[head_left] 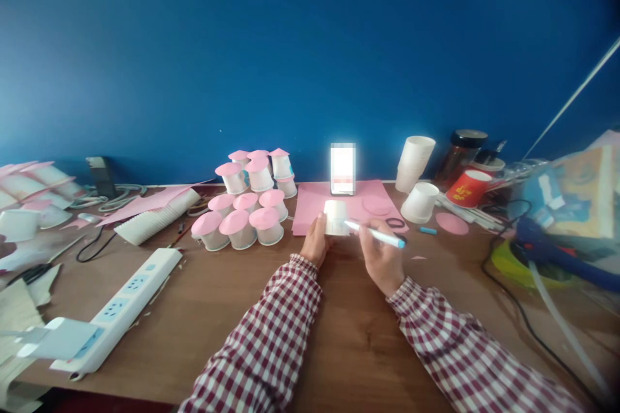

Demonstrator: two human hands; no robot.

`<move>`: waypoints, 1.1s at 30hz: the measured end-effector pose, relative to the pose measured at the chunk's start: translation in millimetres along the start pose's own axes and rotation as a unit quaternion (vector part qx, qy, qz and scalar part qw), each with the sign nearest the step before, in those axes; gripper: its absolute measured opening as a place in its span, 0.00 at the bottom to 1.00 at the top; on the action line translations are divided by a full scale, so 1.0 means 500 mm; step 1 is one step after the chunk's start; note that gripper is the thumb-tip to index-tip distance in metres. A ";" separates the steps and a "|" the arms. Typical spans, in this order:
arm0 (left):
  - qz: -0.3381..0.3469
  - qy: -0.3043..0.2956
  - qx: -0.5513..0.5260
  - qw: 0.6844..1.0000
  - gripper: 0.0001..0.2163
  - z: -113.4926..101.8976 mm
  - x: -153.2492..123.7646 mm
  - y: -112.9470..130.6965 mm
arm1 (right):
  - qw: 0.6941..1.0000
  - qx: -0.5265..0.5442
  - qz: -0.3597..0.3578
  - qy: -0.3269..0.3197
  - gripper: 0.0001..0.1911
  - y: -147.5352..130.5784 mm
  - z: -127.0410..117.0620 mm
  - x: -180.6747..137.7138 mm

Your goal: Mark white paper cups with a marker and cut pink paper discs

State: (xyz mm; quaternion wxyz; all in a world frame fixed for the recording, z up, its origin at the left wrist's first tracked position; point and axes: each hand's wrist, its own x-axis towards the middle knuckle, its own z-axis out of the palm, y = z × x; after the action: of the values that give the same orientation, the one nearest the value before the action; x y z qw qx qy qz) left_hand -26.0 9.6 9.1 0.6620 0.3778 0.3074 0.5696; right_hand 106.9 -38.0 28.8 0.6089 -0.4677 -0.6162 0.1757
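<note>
My left hand (316, 242) is closed around the left side of a white paper cup (335, 216), which stands upside down in front of the pink paper sheets (310, 206). In my right hand (382, 258) is a marker (382, 235) with a white barrel and a blue end. Its tip points left and is at or close to the cup's right side; I cannot tell whether it touches. A small blue marker cap (428, 230) lies on the table to the right. Behind the cup stands a phone (343, 169) with a bright, blurred-out screen.
To the left stand several upturned cups with pink cone tops (237, 222), some stacked. A power strip (123, 300) and a long sleeve of cups (157, 216) lie farther left. On the right are white cups (419, 202), a red cup (468, 188) and a blue glue gun (557, 255) with its cord.
</note>
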 end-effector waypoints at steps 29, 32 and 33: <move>-0.001 -0.007 0.004 1.000 0.22 0.003 -0.002 0.005 | 1.000 -0.021 0.000 -0.006 0.07 -0.005 -0.002 0.002; 0.000 0.001 0.001 1.000 0.22 0.002 -0.002 0.003 | 1.000 -0.020 0.002 -0.005 0.07 -0.006 -0.003 0.002; -0.001 0.004 0.001 1.000 0.22 0.002 -0.001 0.002 | 1.000 -0.018 0.003 -0.004 0.07 -0.006 -0.002 0.002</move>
State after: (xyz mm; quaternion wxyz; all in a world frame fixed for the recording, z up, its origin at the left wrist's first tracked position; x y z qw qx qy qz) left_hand -26.0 8.9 10.4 0.6606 0.3758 0.3110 0.5706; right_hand 107.2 -38.9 32.0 0.5972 -0.4795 -0.6205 0.1684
